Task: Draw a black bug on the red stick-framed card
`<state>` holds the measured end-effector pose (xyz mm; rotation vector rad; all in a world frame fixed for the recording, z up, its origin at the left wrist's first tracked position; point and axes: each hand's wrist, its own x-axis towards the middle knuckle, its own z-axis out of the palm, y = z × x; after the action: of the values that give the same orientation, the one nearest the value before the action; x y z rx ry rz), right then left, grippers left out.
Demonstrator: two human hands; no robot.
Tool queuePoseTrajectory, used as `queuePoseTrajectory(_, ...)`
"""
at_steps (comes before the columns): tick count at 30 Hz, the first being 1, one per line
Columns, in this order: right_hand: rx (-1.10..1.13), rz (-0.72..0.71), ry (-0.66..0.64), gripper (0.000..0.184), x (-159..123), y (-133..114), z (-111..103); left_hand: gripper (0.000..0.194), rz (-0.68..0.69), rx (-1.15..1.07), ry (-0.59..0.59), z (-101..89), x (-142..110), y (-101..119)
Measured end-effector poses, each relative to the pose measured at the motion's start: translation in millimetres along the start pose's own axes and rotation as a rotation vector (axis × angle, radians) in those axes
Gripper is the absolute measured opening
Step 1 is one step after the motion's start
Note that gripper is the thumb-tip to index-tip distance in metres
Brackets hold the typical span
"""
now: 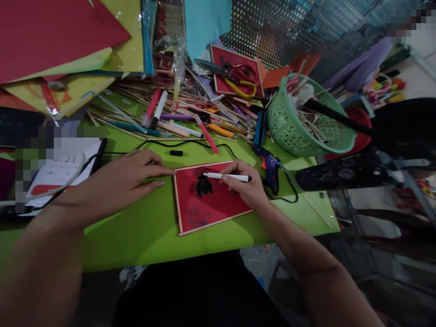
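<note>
A red card (pixel 225 202) edged with thin wooden sticks lies on the green table. On it is a black drawing of a beetle-like insect (pixel 204 187), with fainter dark marks at the lower left. My right hand (pixel 243 181) pinches a white marker (pixel 228 176), its tip at the top of the drawing. My left hand (pixel 138 172) lies with fingers stretched out, the fingertips at the card's left edge. Above the card lies a small black marker cap (pixel 176 153).
A blue glue gun (pixel 269 165) with its cord sits right of the card. Several markers (pixel 163 109) and thin sticks lie behind. A green basket (pixel 289 131) stands at the right. Scissors (pixel 238 75) rest on another red card. A phone-like screen (pixel 64 168) is at the left.
</note>
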<state>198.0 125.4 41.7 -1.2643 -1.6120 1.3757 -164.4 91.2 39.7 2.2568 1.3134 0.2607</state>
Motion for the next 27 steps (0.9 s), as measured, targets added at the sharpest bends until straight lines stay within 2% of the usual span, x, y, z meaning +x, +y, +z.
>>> queuePoseTrajectory(22, -0.034, -0.033, -0.001, 0.026, 1.0, -0.2, 0.7, 0.053, -0.013, 0.017, 0.035, 4.4, -0.8, 5.6)
queuePoseTrajectory(27, -0.024, -0.051, -0.014, 0.025, 0.5, -1.1, 1.3, 0.055, -0.033, -0.015, 0.001, 1.0, 0.9, 8.1)
